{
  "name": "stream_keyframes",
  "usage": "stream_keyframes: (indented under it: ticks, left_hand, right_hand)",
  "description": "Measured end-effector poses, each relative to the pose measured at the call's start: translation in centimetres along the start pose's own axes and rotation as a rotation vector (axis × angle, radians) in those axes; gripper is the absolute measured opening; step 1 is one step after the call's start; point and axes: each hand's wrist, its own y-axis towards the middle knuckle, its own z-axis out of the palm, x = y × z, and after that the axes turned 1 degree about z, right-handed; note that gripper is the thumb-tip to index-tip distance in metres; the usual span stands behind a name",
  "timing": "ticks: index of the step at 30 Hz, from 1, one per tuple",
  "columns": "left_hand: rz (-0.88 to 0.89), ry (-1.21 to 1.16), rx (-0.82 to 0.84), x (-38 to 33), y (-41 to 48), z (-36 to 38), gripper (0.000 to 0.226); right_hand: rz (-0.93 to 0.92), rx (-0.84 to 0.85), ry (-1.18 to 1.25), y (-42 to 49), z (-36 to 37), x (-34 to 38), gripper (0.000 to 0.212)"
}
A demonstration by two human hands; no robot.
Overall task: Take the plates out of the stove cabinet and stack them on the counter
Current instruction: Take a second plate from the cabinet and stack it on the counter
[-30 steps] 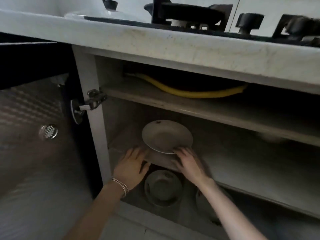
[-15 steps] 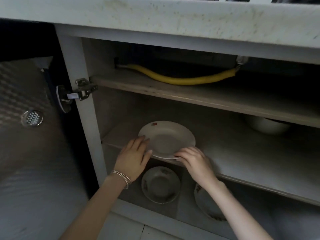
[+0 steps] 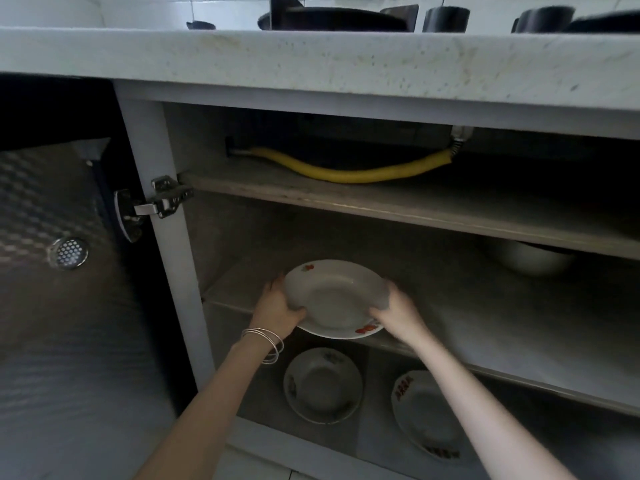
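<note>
**Both hands on a white plate at the front of the middle shelf**

The white plate [image 3: 336,299], deep-welled with small red motifs on its rim, sits at the front edge of the middle shelf [image 3: 519,327] of the stove cabinet [image 3: 152,150], its near rim hanging out past that edge. Whether it rests on the shelf or is lifted clear cannot be told. The left hand [image 3: 277,306] grips the rim at the plate's 9 o'clock, thumb over the top. The right hand [image 3: 398,313] grips it at about 4 o'clock in the same way. Thin silver bangles [image 3: 266,341] ring the left wrist.

At the plate's 6 o'clock, down on the cabinet floor [image 3: 375,410], lies a second plate [image 3: 323,384] with dark flower prints. A third plate [image 3: 415,410] with red rim marks lies at 5 o'clock, partly under the right forearm. The two are near each other but apart.

At 2 o'clock, far back on the same middle shelf, stands a pale bowl [image 3: 530,259], half in shadow. The top shelf [image 3: 381,199] carries only a yellow hose [image 3: 349,169] sagging across it.

At 10 o'clock a metal hinge [image 3: 159,206] joins the frame to the open cabinet door [image 3: 52,323], which has a round perforated vent [image 3: 69,252]. At 12 o'clock runs the speckled worktop [image 3: 311,60], with black pan supports [image 3: 332,17] on it.
</note>
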Motion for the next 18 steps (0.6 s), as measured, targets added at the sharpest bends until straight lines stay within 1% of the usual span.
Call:
stream_keyframes:
  ticks: [3, 5, 8, 10, 11, 14, 17, 18]
  left_hand:
    - [-0.065, -0.102, -0.024, 0.2, 0.7, 0.6, 0.056]
    - [-0.103, -0.235, -0.065, 0.2, 0.6, 1.0, 0.056]
    - [-0.140, -0.484, -0.226, -0.8, -1.0, 1.5, 0.057]
    - [-0.251, -0.661, -0.361, -1.8, -3.0, 1.5, 0.052]
    - [-0.304, -0.722, -0.397, -2.1, -4.0, 1.3, 0.050]
    - [-0.343, -0.819, -0.393, -3.5, -7.3, -1.2, 0.047]
    - [-0.342, -0.775, -0.362, -5.8, -10.9, -5.3, 0.045]
    - [-0.366, -0.769, -0.345, -7.0, -12.4, -6.9, 0.046]
  right_hand:
    - [0.101, -0.035, 0.162, 0.6, 0.5, -0.1, 0.055]
    - [0.126, -0.073, 0.260, 0.1, 0.6, -0.1, 0.055]
    - [0.089, -0.190, 0.294, -1.9, 0.8, 0.5, 0.063]
    - [0.088, -0.265, 0.365, -3.9, 1.1, 1.2, 0.063]
    - [0.108, -0.286, 0.414, -5.0, 1.0, 1.7, 0.060]
    - [0.180, -0.283, 0.527, -8.8, -0.2, 4.2, 0.053]
    - [0.260, -0.249, 0.558, -13.2, -2.9, 7.9, 0.051]
    - [0.289, -0.242, 0.559, -14.7, -3.9, 9.2, 0.050]
